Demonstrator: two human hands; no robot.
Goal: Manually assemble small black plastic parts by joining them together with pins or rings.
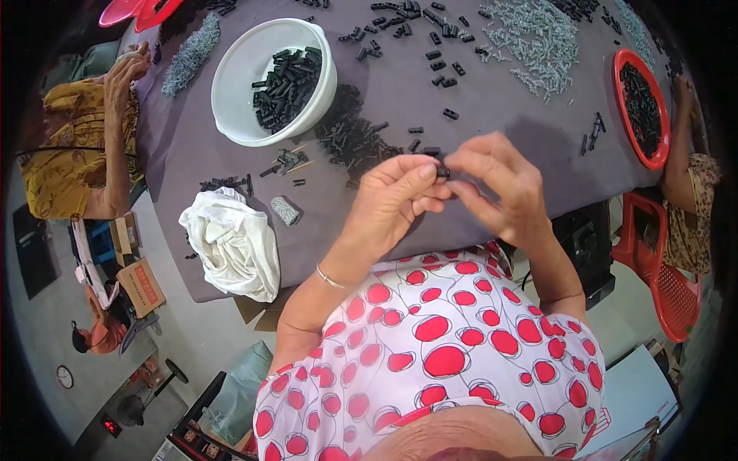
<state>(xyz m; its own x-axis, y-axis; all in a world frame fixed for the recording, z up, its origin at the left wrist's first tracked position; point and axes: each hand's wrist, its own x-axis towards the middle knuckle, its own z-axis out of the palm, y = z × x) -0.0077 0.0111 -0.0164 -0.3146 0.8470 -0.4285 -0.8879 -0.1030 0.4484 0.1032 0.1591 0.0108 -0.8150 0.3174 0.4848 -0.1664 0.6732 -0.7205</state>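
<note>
Thin white fabric, printed with rounded red spots ringed by loose dark lines, is draping over the person's torso as a blouse, below both hands. Just past it, the left hand is closing thumb and fingers on a small black piece, which is sitting at its fingertips, glossy and stubby. Facing it, the right hand is curving its thumb and forefinger into a partly open pinch, tips parted near the piece; whether they are touching it, I cannot tell. A slim, shiny bangle is circling the left wrist.

Beyond the left hand, a heap of dark, hard-looking bits is spreading over the smooth grey-mauve tabletop. Farther off that way, a round, smooth-walled white bowl is holding stubby black cylinders. Left of the left hand, a speckled grey block is lying near a soft, crumpled white cloth.

Well beyond the right hand, fine coiled silvery springs are forming a loose, bristly mound. To that hand's right, a shallow red tray is bearing a dense layer of small black parts.
</note>
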